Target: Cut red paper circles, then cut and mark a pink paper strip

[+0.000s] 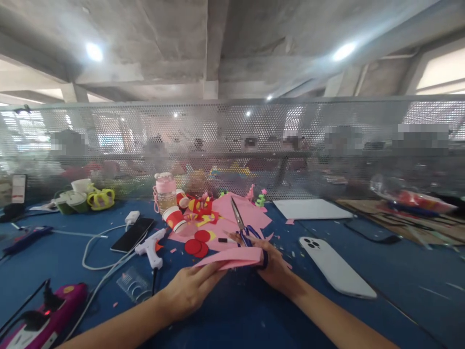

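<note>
Left fingers [212,266] pinch pink paper [236,258] (curved strip) | right fingers [256,241] curl around metal-bladed scissors [240,222]

Table [232,332]: screen [232,140] behind its far edge. Your left hand [191,290] and right hand [276,272] have a paper strip [236,258] between them; scissors [237,213] in your right. To your left: glue gun [150,248], phone [135,233] beyond it, power strip [70,295] toward the near left corner. Toward the far edge: bottle [167,188] behind cup [174,219]. To your right: second phone [337,269].
</note>
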Action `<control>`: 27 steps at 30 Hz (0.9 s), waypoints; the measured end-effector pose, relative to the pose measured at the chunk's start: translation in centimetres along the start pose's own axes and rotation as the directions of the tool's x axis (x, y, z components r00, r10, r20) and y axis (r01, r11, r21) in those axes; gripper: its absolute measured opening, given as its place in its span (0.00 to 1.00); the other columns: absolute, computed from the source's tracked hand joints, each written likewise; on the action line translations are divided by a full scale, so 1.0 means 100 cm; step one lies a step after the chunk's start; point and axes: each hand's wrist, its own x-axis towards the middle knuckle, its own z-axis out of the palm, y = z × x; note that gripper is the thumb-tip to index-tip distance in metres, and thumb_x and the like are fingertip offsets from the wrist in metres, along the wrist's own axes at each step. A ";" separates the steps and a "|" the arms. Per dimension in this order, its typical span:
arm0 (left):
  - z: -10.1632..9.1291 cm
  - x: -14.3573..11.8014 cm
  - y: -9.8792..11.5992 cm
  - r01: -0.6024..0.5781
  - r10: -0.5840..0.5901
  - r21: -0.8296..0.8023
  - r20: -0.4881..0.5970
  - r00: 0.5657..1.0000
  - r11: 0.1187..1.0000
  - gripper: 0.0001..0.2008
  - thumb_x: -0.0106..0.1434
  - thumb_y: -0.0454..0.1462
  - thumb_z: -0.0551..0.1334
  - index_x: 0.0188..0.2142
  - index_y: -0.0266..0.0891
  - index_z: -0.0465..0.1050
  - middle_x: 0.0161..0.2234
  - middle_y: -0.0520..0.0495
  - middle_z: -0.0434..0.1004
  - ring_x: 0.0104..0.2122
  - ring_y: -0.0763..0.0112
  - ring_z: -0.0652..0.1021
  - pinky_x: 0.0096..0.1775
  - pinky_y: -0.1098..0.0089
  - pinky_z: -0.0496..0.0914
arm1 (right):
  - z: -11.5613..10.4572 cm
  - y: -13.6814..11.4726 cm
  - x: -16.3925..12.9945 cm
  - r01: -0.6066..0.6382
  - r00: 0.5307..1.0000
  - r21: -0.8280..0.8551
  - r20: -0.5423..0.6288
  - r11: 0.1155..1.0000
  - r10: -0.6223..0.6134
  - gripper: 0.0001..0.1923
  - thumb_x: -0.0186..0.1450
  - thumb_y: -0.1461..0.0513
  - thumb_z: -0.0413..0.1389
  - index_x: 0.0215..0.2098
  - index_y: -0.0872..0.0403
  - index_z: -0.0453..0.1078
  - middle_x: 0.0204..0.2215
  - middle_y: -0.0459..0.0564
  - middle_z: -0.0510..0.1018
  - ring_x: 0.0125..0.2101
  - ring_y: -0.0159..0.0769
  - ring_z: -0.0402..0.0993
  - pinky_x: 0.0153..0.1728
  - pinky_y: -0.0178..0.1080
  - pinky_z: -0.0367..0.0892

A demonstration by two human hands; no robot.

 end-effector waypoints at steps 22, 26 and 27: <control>0.009 -0.005 0.006 0.193 -0.201 -0.088 -0.094 0.975 0.977 0.24 0.69 0.31 0.48 0.63 0.39 0.48 0.51 0.37 0.74 0.47 0.64 0.78 0.40 0.73 0.77 | 0.007 -0.005 -0.011 -0.443 0.886 0.338 0.306 0.830 0.348 0.09 0.50 0.58 0.57 0.24 0.56 0.74 0.28 0.54 0.82 0.37 0.41 0.79 0.47 0.42 0.66; 0.012 -0.001 0.006 0.271 -0.306 -0.258 -0.105 0.946 0.927 0.25 0.67 0.34 0.52 0.62 0.40 0.49 0.52 0.36 0.70 0.51 0.62 0.74 0.46 0.69 0.75 | 0.002 -0.004 -0.011 -0.436 0.884 0.300 0.319 0.848 0.342 0.13 0.50 0.57 0.54 0.27 0.58 0.76 0.33 0.58 0.82 0.44 0.44 0.76 0.54 0.44 0.60; 0.012 0.000 0.005 0.281 -0.325 -0.291 -0.114 0.939 0.914 0.26 0.66 0.34 0.54 0.62 0.42 0.49 0.53 0.37 0.69 0.53 0.60 0.73 0.48 0.67 0.74 | 0.001 -0.004 -0.011 -0.424 0.890 0.291 0.307 0.857 0.336 0.13 0.50 0.58 0.53 0.26 0.57 0.75 0.32 0.57 0.82 0.46 0.45 0.75 0.54 0.45 0.60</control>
